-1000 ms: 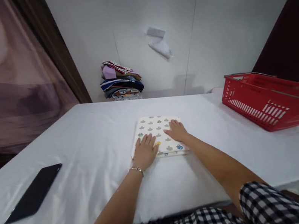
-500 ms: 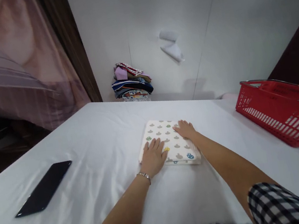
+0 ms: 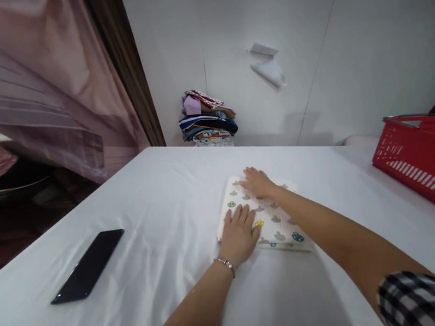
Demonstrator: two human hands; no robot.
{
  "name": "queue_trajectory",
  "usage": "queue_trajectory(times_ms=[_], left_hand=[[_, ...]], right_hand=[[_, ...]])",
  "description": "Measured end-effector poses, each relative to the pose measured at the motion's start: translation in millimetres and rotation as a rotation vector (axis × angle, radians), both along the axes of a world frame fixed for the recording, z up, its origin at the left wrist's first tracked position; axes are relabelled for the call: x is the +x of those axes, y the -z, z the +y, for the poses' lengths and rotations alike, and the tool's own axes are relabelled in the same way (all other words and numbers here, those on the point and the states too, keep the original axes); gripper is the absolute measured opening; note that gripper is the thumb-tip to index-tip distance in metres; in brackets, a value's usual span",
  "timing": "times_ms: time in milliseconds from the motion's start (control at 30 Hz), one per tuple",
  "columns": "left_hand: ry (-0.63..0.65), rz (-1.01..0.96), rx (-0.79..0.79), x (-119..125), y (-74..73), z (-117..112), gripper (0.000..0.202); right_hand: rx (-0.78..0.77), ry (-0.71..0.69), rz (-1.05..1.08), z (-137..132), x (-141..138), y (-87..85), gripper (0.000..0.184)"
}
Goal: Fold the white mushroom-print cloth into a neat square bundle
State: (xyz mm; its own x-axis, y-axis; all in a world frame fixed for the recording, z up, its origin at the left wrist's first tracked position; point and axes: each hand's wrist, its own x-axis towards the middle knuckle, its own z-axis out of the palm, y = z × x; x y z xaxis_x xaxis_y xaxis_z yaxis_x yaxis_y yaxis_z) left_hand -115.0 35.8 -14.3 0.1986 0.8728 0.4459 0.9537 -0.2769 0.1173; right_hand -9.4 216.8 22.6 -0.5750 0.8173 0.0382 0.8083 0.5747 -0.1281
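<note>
A folded white cloth [image 3: 273, 219] with small grey, green and blue prints lies flat on the white table [image 3: 160, 217]. My left hand [image 3: 240, 234] rests flat on its near left corner, fingers spread, a thin bracelet on the wrist. My right hand [image 3: 256, 182] lies flat on the cloth's far edge, fingers stretched out, its forearm crossing over the cloth. Neither hand holds anything.
A black phone [image 3: 88, 264] lies on the table at the left. A red plastic basket [image 3: 434, 164] stands at the right edge. A stack of folded clothes [image 3: 206, 117] sits at the far end by the white wall. A pink curtain [image 3: 42, 86] hangs at left.
My right hand has slid from the cloth's right side to its far edge, further left. My left hand stays on the near left corner. The view has swung to the left.
</note>
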Motion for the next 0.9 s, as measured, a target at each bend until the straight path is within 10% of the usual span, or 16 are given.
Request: queue_trajectory(times_ms=[200, 400, 600, 900], left_hand=[[0.002, -0.011, -0.016, -0.8, 1.2, 1.2, 0.042], [0.031, -0.096, -0.037, -1.1, -4.2, -0.3, 0.037], [0.073, -0.28, -0.026, -14.8, -10.6, 5.4, 0.022], [-0.316, -0.611, -0.145, -43.6, -3.9, 21.2, 0.033]], right_hand=[[-0.058, -0.012, 0.028, -4.6, -20.5, 24.3, 0.062], [-0.078, -0.02, 0.02, -19.3, -3.8, 10.1, 0.057], [-0.164, -0.07, 0.015, -83.8, 54.3, 1.6, 0.057], [0.062, -0.141, 0.114, -165.9, 150.0, 23.9, 0.05]])
